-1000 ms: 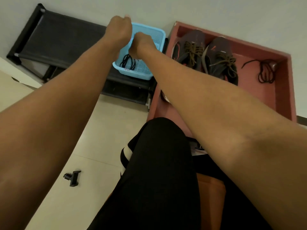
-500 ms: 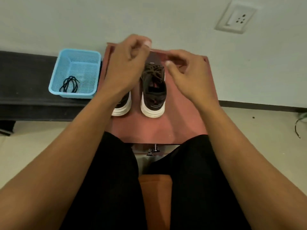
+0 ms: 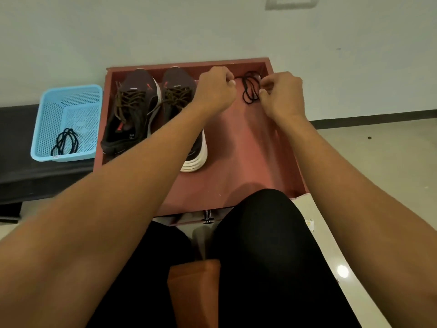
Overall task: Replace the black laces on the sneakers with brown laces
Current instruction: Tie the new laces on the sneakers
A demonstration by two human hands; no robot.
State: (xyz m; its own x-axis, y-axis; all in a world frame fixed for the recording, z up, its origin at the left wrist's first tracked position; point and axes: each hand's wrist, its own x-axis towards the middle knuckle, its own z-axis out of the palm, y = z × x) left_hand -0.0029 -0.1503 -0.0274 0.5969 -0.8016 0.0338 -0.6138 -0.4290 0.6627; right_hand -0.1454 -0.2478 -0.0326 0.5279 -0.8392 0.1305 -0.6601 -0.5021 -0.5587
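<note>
Two dark sneakers stand side by side in the red tray (image 3: 238,162), both threaded with brown laces: the left sneaker (image 3: 132,114) and the right sneaker (image 3: 179,91), which my left forearm partly hides. A loose black lace (image 3: 250,91) lies bundled in the tray's far right corner. My left hand (image 3: 215,91) pinches one end of it with curled fingers. My right hand (image 3: 281,95) pinches the bundle's right side. Another black lace (image 3: 65,143) lies coiled in the blue basket (image 3: 45,129).
The blue basket sits on a black bench (image 3: 16,171) left of the tray. A white wall with a socket plate (image 3: 290,1) stands behind. My knees in black trousers (image 3: 262,233) and an orange seat (image 3: 194,287) are below, on a tiled floor (image 3: 378,174).
My hands left the blue basket, passed over the sneakers and now hold the black lace in the tray's right corner. The view swung back to face the tray.
</note>
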